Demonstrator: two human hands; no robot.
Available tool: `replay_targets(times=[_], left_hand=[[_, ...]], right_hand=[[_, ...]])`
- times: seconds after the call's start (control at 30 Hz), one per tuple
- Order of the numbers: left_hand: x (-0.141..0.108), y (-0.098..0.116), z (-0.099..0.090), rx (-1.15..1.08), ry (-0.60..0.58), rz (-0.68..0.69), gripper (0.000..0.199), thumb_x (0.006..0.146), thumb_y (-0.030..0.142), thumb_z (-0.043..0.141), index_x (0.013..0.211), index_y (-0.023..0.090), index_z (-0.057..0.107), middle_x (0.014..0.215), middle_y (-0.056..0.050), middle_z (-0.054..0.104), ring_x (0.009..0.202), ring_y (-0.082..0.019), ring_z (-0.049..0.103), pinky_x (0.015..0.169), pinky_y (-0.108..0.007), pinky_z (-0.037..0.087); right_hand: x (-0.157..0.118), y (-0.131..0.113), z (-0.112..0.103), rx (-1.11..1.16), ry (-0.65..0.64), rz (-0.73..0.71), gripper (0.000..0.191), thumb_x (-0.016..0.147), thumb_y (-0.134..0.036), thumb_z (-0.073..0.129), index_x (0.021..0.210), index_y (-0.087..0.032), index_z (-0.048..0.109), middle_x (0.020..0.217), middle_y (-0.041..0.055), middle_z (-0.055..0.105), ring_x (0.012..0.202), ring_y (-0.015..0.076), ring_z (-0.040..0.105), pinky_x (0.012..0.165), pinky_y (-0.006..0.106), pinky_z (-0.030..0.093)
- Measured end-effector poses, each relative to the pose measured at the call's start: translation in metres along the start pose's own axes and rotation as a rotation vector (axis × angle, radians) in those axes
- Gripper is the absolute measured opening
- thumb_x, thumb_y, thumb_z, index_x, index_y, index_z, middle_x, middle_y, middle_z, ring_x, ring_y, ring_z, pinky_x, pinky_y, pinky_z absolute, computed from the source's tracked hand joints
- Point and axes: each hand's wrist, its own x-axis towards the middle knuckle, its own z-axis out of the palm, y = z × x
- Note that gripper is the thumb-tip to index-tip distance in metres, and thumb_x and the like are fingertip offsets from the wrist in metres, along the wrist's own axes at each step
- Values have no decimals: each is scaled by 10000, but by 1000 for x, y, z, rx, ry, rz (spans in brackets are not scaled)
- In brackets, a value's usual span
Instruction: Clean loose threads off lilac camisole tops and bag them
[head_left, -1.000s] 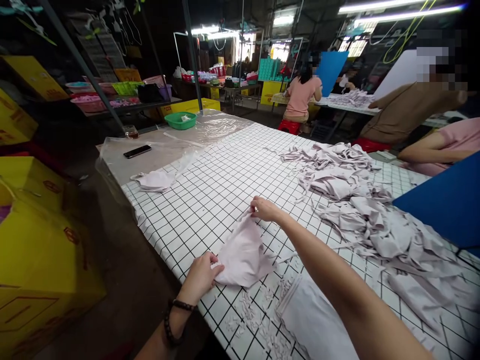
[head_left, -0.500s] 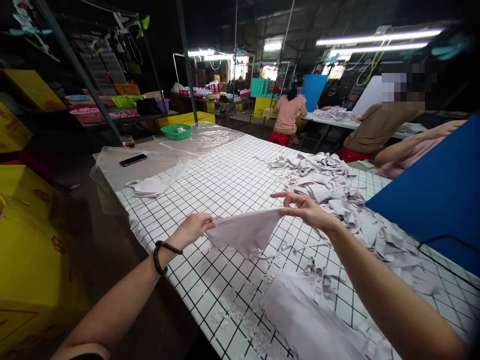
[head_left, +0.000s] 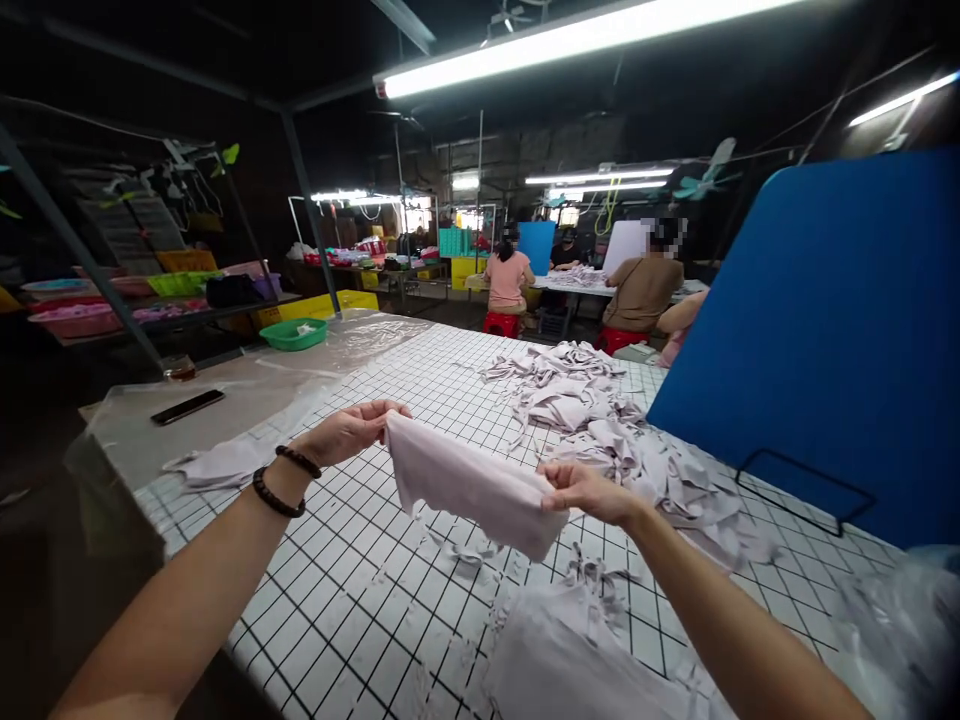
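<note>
A pale lilac-grey fabric piece (head_left: 469, 480) is stretched out above the table between my two hands. My left hand (head_left: 360, 428), with dark beaded bracelets at the wrist, pinches its upper left corner. At the other end, my right hand (head_left: 589, 492) grips the right edge between thumb and fingers. The lower edge hangs loose and looks uneven. Below my right forearm lies a flat layer of similar fabric (head_left: 577, 655), with small curled scraps (head_left: 592, 580) at its far end. A small fabric stack (head_left: 221, 463) rests left of my left hand.
A long fabric heap (head_left: 570, 400) runs along the right of the grid-patterned table (head_left: 330, 570). Behind it stands a blue panel (head_left: 817, 340) with a black wire foot. A phone (head_left: 187, 407), a glass (head_left: 178, 368) and a green basin (head_left: 294, 334) sit at the left. Several people sit beyond.
The view has turned right and up. My left hand is now higher than the right, and the fabric slants down to the right. My right fingers, spread before, have closed on its edge.
</note>
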Motion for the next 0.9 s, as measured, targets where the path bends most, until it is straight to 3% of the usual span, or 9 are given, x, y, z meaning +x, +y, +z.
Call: replay_targets(times=[0.13,0.27,0.37,0.47,0.53,0.63,0.73,0.9], left_hand=[[2,14,-3,-24,-65,-19,190,770,327,633,739,149,574,1073,-77,514,840,-175,488,699,-272,427],[-5,19,1,57,-176,-149,257,797,387,583,942,176,595,986,-72,518,821,-181,473,716,-283,421],[-11,18,7,206,-236,-233,320,822,434,534,1032,194,554,887,-43,504,783,-168,455,715,-274,403],[-13,15,12,461,-215,-249,294,828,468,517,929,194,545,832,-14,475,766,-153,429,698,-243,375],[-13,13,15,662,-207,-262,304,812,489,532,817,186,526,790,-2,454,721,-139,406,632,-220,345],[-11,13,24,899,-227,-274,352,786,514,555,696,183,476,686,17,415,613,-115,353,520,-210,262],[-4,20,36,970,-228,-205,361,764,506,586,659,188,450,626,31,402,570,-105,341,491,-210,236],[26,38,53,918,-97,35,310,801,430,549,648,190,426,611,38,390,561,-95,351,490,-201,271]], right_hand=[[-10,-1,0,-261,-86,70,317,663,-438,753,751,-144,676,762,4,584,725,138,535,656,254,425],[-16,-8,-3,-639,40,31,362,632,-524,742,795,-202,716,1073,44,557,949,203,525,805,292,428],[-19,-10,-8,-771,91,26,363,664,-541,707,840,-224,716,1214,47,525,1035,225,512,859,306,413],[-24,-13,-14,-781,52,135,332,740,-509,642,838,-198,707,927,46,660,832,193,588,710,284,443],[-29,-19,-18,-774,66,203,314,758,-474,622,804,-172,698,750,35,666,689,170,587,601,261,427],[-41,-39,-20,-769,149,178,278,753,-439,615,792,-174,693,718,30,668,650,162,582,560,252,414],[-57,-66,-22,-825,260,110,209,750,-401,610,760,-208,692,678,13,662,618,161,575,538,256,402],[-91,-98,-34,-949,339,62,171,731,-386,645,670,-228,666,572,-7,613,506,132,522,454,237,333]])
